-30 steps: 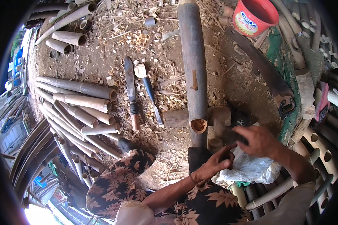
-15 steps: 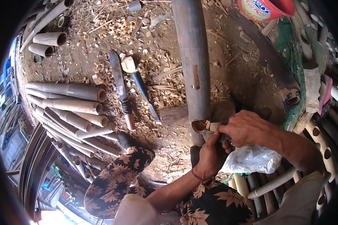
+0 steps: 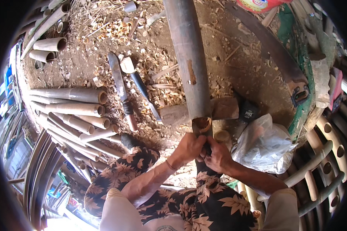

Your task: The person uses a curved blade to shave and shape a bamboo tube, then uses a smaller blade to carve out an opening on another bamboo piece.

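Brown dirt ground (image 3: 85,75), littered with pale curled wood shavings (image 3: 117,30). Left hand (image 3: 190,147) and right hand (image 3: 219,156) together, fingers curled tight round a small dark-grey piece (image 3: 199,127), kind unclear, at the mouth of a thick grey-brown bamboo pole (image 3: 189,63). Pole runs ahead of the fingers, over a short brown log (image 3: 225,109). Crumpled clear plastic bag (image 3: 264,148) right of them.

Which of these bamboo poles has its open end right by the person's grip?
The thick grey-brown central pole, crossing a short log, its open end close to the left grip and right grip. The heaped poles at left are thinner and farther off.
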A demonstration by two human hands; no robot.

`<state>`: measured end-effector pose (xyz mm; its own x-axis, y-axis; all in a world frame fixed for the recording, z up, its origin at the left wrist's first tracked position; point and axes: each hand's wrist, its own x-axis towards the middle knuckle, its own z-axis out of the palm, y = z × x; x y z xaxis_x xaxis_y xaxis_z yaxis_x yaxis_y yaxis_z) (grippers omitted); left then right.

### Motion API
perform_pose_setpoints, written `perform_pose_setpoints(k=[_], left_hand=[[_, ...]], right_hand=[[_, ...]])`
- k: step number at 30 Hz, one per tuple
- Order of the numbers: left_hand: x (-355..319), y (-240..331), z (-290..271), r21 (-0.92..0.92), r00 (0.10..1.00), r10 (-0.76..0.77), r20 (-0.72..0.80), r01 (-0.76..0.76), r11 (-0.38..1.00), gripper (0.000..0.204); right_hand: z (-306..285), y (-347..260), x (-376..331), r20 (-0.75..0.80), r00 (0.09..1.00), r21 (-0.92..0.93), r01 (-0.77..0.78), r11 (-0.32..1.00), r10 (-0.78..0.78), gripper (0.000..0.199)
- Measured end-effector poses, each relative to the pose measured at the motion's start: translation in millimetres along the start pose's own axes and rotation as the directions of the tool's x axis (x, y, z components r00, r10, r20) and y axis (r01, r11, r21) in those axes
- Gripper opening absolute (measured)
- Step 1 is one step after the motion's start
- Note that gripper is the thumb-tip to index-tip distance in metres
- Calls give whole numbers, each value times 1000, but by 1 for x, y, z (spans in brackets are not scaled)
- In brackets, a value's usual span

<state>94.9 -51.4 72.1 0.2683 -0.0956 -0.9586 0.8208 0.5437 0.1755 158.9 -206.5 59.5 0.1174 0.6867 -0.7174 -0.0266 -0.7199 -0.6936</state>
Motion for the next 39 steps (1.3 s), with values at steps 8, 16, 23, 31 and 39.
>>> perform_pose_setpoints(k=[8,16,23,31,39], left_hand=[[8,-30,54,-709,969,166,182,12,705,44],[12,-41,70,-848,983,142,113,21,529,45],[-16,-32,24,-139,964,116,-241,-153,978,44],[14,-28,63,-882,934,212,286,170,440,42],[-1,-17,50,-560,998,15,-53,-42,828,37]], right_hand=[[-108,-66,-15,271,963,-723,202,660,3,42],[-128,-89,23,496,846,-668,227,709,196,39],[-32,-31,-18,132,991,-116,39,992,-23,56],[-111,-85,1,295,955,-816,234,529,33,42],[-113,-65,23,441,866,-467,-2,884,236,30]])
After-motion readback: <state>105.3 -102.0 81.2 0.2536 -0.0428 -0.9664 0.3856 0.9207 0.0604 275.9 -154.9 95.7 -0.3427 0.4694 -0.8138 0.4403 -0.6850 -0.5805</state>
